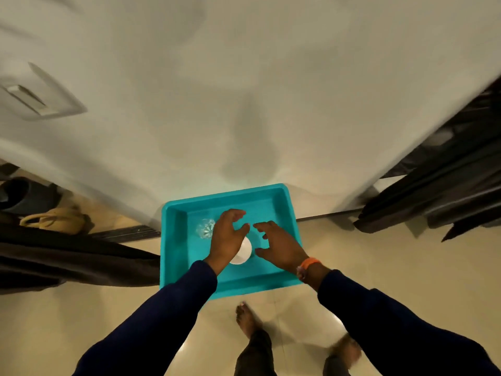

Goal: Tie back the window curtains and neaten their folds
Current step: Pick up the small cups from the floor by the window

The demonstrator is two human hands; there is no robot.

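Observation:
Dark curtain fabric [444, 185] hangs at the right, and more dark cloth [67, 261] lies at the left near the floor. Both hands are stretched out in front of me above a teal plastic tray [176, 240] on the floor. My left hand [226, 237] has its fingers loosely spread and holds nothing. My right hand [279, 246], with an orange band at the wrist, is likewise spread and empty. Neither hand touches a curtain.
In the tray lie a white round object [244, 253], partly hidden by my left hand, and a clear glass [205, 228]. A pale wall fills the upper view, with a switch plate [35, 96] at left. A tan bag [54, 221] sits at left. My bare feet stand on beige floor.

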